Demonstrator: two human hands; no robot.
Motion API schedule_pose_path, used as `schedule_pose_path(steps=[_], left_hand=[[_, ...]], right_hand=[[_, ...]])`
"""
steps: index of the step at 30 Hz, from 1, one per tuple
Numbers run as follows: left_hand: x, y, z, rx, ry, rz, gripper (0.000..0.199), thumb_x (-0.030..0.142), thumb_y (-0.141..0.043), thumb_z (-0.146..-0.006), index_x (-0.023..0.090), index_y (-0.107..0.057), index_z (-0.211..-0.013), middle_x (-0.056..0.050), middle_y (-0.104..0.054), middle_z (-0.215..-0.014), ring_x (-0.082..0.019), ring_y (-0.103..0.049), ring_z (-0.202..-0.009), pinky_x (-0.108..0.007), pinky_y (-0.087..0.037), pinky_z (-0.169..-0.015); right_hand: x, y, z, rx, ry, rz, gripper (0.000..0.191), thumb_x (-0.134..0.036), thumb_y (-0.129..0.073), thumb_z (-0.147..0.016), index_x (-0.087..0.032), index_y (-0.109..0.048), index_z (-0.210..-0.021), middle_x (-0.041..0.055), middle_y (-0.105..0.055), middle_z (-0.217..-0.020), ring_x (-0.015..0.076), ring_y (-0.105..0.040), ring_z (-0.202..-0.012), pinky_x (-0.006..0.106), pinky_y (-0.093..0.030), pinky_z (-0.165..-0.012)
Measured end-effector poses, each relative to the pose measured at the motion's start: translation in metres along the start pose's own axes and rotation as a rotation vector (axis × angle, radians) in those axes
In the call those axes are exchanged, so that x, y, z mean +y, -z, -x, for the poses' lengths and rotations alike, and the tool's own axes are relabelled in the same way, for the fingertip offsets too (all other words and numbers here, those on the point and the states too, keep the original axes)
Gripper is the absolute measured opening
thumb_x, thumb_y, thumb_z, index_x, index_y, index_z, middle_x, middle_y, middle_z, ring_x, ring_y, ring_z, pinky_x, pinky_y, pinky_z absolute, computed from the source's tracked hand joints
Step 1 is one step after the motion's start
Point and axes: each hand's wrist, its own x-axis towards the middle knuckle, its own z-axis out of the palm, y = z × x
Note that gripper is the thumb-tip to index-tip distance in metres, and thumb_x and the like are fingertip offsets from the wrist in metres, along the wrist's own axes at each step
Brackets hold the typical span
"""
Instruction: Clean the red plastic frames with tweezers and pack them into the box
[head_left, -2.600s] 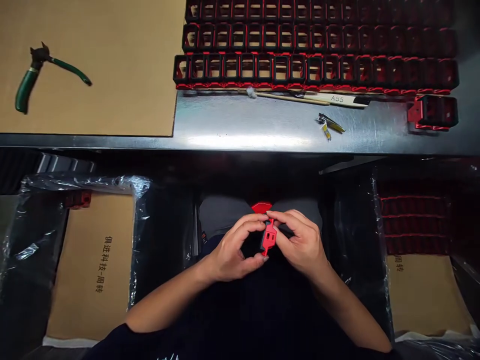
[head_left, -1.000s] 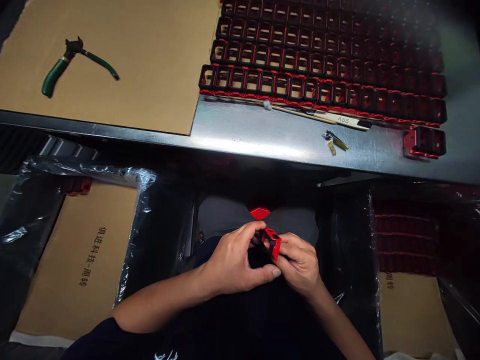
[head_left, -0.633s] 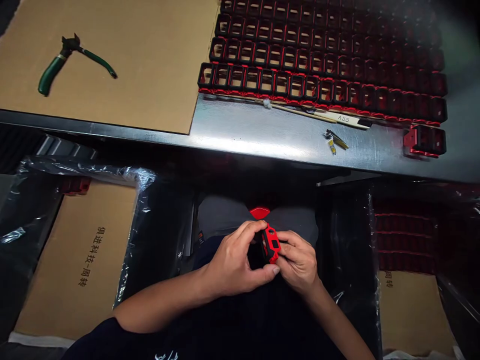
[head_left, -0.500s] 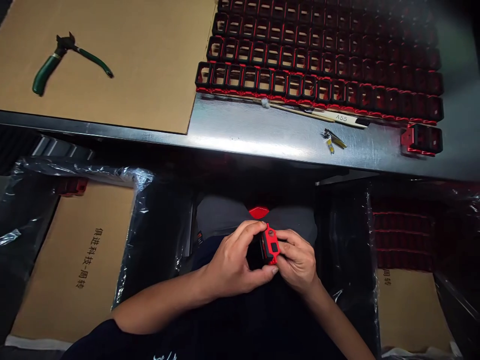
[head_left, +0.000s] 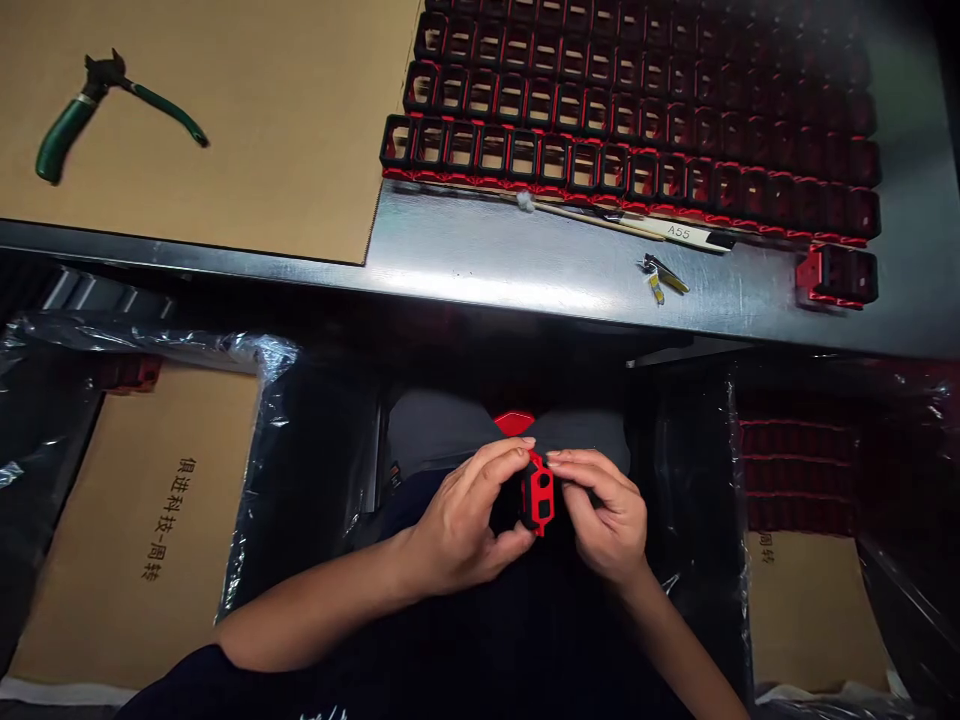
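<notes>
Left hand (head_left: 480, 510) curved into a C, a worker at a metal bench (head_left: 480, 260) grips a small red-and-black frame (head_left: 545, 492) by its two ends, fingers at the far end and thumb at the near one, as seen by the head camera. The right hand (head_left: 613, 515) hangs opposite, fingers bent and thumb tucked beneath, its fingertips just beside the frame's far end; whether they touch it or pinch anything small cannot be told. The frame is held up before a grey-clad lap (head_left: 439, 430), clear of the bench, its red side with two openings turned to the camera.

Across the bench, rows of similar frames (head_left: 480, 176) are lined up close together, with a separate block (head_left: 844, 275) near their right end. More red pieces (head_left: 795, 475) lie in rows in the plastic-lined bin (head_left: 739, 570) at right, and a red piece (head_left: 133, 375) sits in the bin (head_left: 274, 357) at left. Work on the frame in hand appears unfinished, and it is not yet set down; which of the others are done and which are left, the view does not settle.
</notes>
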Motion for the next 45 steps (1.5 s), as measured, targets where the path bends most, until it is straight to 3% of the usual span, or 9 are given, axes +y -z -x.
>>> schedule_pose_path(steps=[7,12,17,37,45], left_hand=[[0.000,0.002,0.002,-0.063,0.027,-0.042,0.073,0.012,-0.065,-0.082,0.015,-0.035,-0.149,-0.021,-0.061,-0.132,-0.032,-0.064,-0.122,-0.047,-0.062,-0.097],[0.005,0.011,-0.003,-0.156,0.136,0.117,0.075,0.016,-0.070,-0.079,0.022,-0.038,-0.147,-0.017,-0.057,-0.128,-0.031,-0.065,-0.115,-0.045,-0.063,-0.091],[0.008,0.012,-0.005,-0.105,0.121,0.204,0.084,0.022,-0.075,-0.078,0.025,-0.034,-0.151,-0.014,-0.054,-0.121,-0.029,-0.064,-0.108,-0.045,-0.063,-0.086],[0.002,0.013,-0.007,-0.181,0.141,0.253,0.079,0.020,-0.072,-0.079,0.023,-0.036,-0.149,-0.017,-0.057,-0.129,-0.031,-0.062,-0.118,-0.050,-0.060,-0.096],[-0.001,0.010,-0.004,-0.062,0.066,0.285,0.089,0.024,-0.078,-0.077,0.024,-0.033,-0.154,-0.017,-0.064,-0.135,-0.030,-0.067,-0.117,-0.047,-0.060,-0.098]], right_hand=[[-0.010,0.004,0.000,-0.164,-0.442,-0.476,0.021,-0.028,-0.077,-0.087,-0.027,-0.078,-0.108,0.0025,-0.079,-0.088,0.0160,-0.075,-0.074,0.025,-0.062,-0.066],[-0.003,-0.006,0.000,-0.192,-0.724,-0.757,0.028,-0.043,-0.087,-0.075,-0.019,-0.076,-0.087,-0.0006,-0.070,-0.063,0.0103,-0.060,-0.049,0.021,-0.052,-0.050],[0.003,-0.012,0.004,-0.230,-0.898,-0.934,0.038,-0.048,-0.089,-0.068,-0.017,-0.071,-0.081,-0.0016,-0.064,-0.057,0.0097,-0.052,-0.045,0.021,-0.044,-0.045],[-0.004,-0.008,0.000,-0.200,-0.857,-0.888,0.035,-0.044,-0.090,-0.069,-0.019,-0.067,-0.076,-0.0018,-0.066,-0.061,0.0094,-0.053,-0.047,0.020,-0.045,-0.047],[0.014,-0.018,0.007,-0.317,-0.818,-0.910,0.053,-0.066,-0.086,-0.063,-0.022,-0.059,-0.072,-0.0046,-0.058,-0.049,0.0108,-0.048,-0.040,0.021,-0.043,-0.040]])
